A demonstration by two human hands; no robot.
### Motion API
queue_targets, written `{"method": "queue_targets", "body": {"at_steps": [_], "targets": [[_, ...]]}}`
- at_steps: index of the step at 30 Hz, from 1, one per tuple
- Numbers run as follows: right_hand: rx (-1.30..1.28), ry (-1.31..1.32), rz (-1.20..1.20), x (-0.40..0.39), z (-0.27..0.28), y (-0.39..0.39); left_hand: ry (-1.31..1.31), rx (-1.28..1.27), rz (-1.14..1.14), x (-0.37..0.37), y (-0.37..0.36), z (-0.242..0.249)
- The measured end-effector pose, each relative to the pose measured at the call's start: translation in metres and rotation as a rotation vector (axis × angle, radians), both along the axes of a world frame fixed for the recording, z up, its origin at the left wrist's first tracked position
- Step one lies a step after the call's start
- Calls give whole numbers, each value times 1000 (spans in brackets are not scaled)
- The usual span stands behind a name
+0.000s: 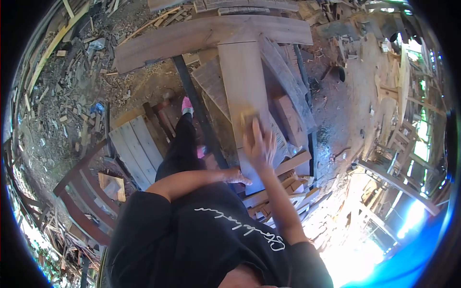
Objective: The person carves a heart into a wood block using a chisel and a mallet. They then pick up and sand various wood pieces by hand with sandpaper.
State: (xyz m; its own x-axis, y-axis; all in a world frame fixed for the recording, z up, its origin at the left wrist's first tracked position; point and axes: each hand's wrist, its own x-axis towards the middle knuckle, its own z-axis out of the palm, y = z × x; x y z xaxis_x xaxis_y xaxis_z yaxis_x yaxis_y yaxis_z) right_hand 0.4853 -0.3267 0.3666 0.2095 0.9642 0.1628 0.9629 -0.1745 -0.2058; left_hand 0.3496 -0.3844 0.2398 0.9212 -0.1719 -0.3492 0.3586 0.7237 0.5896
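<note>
My right hand (pixel 259 147) is closed on a small yellowish-brown block (pixel 249 115), which rests on a long pale wooden board (pixel 243 77). Its outline is slightly blurred. Near the board's close end, my left hand (pixel 235 176) lies at its left edge with the thumb apart from the other fingers and nothing visible in it. At the far end, the board meets a wider crosswise plank (pixel 192 36).
A slatted wooden seat (pixel 137 149) and a reddish-brown chair frame (pixel 81 206) stand at the left. Angled planks (pixel 288 77) lie beside the board. Wood offcuts (pixel 278 192) are piled at the near right. Scraps cover the dirt floor.
</note>
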Motion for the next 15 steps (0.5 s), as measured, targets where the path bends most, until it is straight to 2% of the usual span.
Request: {"method": "queue_targets", "body": {"at_steps": [2, 4, 6, 7, 8, 10, 11, 14, 15], "targets": [[-69, 12, -1, -3, 1, -36, -166, 265, 139, 2, 0, -5], [-142, 18, -44, -9, 5, -25, -177, 267, 121, 4, 7, -6], [-103, -9, 1, -4, -2, 18, -166, 202, -57, 6, 11, -9], [-38, 3, 34, -2, -5, 48, -162, 270, -194, 9, -1, -28], [11, 20, 16, 2, -9, 83, -154, 253, -199, 6, -1, -19], [32, 32, -56, 8, -10, 160, 10, 72, -237, 1, 19, 12], [7, 28, -110, 9, -9, 189, 26, 99, -275, 0, 26, 20], [19, 71, -136, 11, -7, 218, 223, 68, -377, -1, 18, 16], [29, 35, -97, 12, -4, 200, 222, 83, -387, -3, 18, 12]]}}
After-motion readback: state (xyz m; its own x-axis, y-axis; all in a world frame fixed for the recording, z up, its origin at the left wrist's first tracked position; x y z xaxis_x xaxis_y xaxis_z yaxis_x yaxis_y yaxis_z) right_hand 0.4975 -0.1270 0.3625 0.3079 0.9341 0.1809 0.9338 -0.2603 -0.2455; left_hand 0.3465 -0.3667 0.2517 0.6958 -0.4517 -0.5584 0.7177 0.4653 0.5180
